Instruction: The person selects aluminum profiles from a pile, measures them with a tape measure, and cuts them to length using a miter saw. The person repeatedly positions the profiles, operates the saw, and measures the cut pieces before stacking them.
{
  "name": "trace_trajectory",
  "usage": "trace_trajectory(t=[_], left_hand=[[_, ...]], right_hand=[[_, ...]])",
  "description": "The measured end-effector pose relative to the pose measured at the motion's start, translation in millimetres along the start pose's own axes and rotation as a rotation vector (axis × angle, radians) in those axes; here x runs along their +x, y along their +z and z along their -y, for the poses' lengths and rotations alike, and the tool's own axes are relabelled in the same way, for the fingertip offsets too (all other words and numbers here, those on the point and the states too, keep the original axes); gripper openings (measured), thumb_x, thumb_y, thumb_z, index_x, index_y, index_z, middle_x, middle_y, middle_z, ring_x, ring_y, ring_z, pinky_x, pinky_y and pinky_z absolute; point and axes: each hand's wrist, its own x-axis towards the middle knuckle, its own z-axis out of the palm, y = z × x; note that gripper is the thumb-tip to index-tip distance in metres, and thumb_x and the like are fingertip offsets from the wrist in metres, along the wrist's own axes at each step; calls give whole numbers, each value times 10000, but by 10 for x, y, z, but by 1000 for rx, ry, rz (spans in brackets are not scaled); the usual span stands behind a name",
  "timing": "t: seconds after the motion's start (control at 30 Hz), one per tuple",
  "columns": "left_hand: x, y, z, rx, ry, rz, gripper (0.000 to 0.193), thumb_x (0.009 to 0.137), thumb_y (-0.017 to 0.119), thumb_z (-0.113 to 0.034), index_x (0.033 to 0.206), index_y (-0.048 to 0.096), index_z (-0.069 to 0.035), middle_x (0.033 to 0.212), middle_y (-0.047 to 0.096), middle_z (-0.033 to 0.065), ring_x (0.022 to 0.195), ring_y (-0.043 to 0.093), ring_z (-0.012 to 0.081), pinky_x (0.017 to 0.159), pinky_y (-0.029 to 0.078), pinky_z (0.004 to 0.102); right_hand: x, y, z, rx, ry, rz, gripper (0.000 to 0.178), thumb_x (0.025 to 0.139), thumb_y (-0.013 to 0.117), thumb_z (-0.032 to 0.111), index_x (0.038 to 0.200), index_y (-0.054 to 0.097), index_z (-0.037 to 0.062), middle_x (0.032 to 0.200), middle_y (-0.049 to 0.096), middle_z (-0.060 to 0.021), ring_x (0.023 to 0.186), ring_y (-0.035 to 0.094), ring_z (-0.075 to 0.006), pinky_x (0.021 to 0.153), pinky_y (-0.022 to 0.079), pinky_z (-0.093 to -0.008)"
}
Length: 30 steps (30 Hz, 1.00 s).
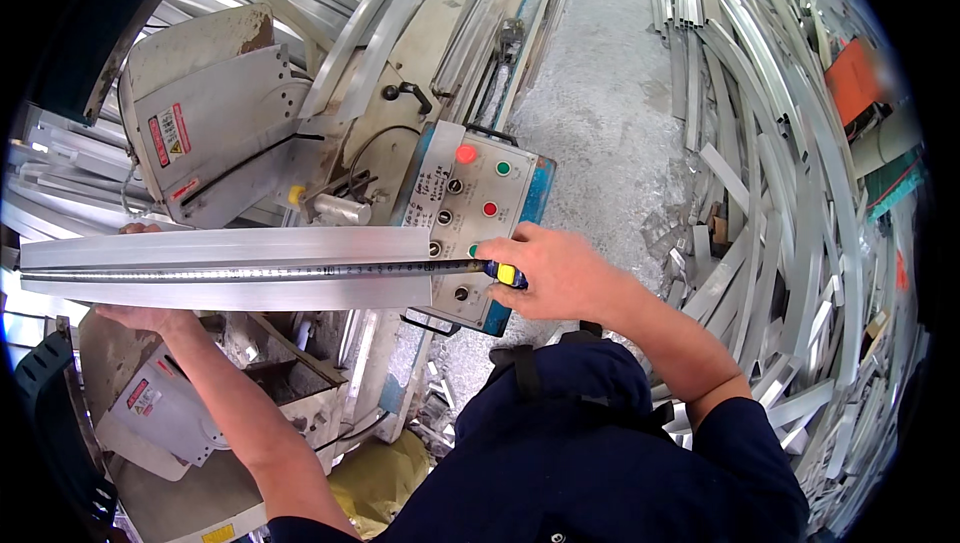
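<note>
A long flat aluminium profile [230, 268] lies across the view, held from below by my left hand [145, 317] near its left part. My right hand [555, 271] grips a tape measure case [506, 275] with a yellow button, just past the profile's cut right end. The tape's blade [300, 270] is stretched leftward along the middle of the profile. Both hands are above a cutting machine.
A control box [478, 205] with red and green buttons sits behind my right hand. Two grey saw guards [215, 123] [160, 408] stand at left. Several aluminium offcuts and long bars [770, 193] are piled at right; metal chips cover the floor [600, 93].
</note>
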Motion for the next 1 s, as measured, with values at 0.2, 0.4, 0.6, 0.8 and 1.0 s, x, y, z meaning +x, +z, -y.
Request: trace_trajectory(t=[0.2, 0.4, 0.6, 0.8, 1.0], left_hand=[[-15, -60, 57, -104, -115, 151, 762, 703, 624, -495, 1286, 533, -12, 1253, 414, 222, 1223, 374, 388, 1071, 361, 550], [-144, -307, 36, -190, 3, 10, 814, 645, 689, -457, 1312, 528, -20, 1321, 397, 280, 1243, 374, 417, 1101, 304, 573], [-364, -310, 35, -81, 50, -85, 998, 644, 780, -530, 1402, 423, 12, 1374, 431, 220, 1297, 378, 422, 1144, 257, 563], [-722, 60, 207, 181, 100, 60, 937, 869, 406, -720, 1505, 283, -43, 1526, 327, 175, 1396, 323, 386, 1153, 259, 553], [-851, 672, 649, 170, -210, 247, 988, 783, 463, -795, 1478, 348, -102, 1458, 408, 121, 1284, 440, 300, 1072, 330, 486]], right_hand=[[21, -155, 47, -57, -19, -17, 391, 783, 723, 299, 1143, 615, 191, 846, 600, -120, 783, 623, -331, 658, 524, -427], [3, -231, 89, -140, -12, -40, 386, 779, 718, 292, 1142, 618, 211, 844, 597, -116, 776, 635, -330, 655, 526, -441], [-24, -114, -36, -138, -28, -59, 391, 787, 719, 316, 1152, 615, 223, 904, 602, -121, 790, 643, -334, 670, 537, -439], [-258, -21, -398, 70, -87, -106, 413, 831, 724, 325, 1209, 598, 217, 975, 610, -138, 854, 643, -345, 724, 535, -425], [-459, -7, -851, 334, -196, -178, 439, 829, 735, 271, 1210, 569, 133, 1009, 599, -145, 951, 605, -358, 801, 522, -405]])
